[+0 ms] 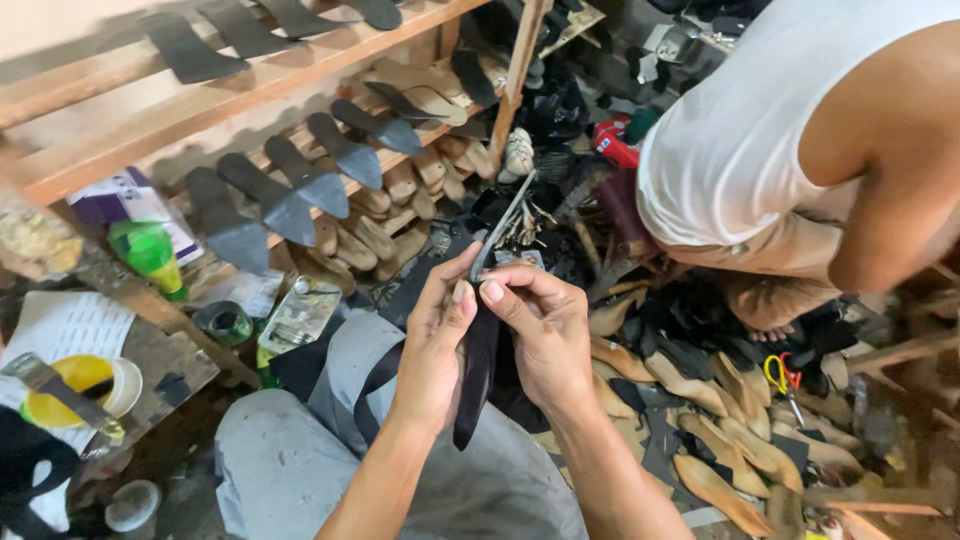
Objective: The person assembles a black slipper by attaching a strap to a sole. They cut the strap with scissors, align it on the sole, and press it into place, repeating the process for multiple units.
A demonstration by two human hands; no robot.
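Note:
My left hand (433, 330) and my right hand (540, 325) meet over my lap, both pinching a long thin black shoe sole piece (476, 380) held edge-on. Its lower end hangs down over my grey trousers (300, 460). Its upper end (505, 222) shows a pale grey edge pointing up toward the shelves. The fingertips of both hands press the strip near its middle.
Wooden shelves (250, 80) at the left carry rows of dark insoles (300, 185) and tan soles. A green bottle (150, 255), a tin and a yellow glue pot (75, 385) stand at the left. Tan soles litter the floor (720, 440) near yellow-handled scissors (785, 378). Another person in a white shirt (770, 110) crouches at the right.

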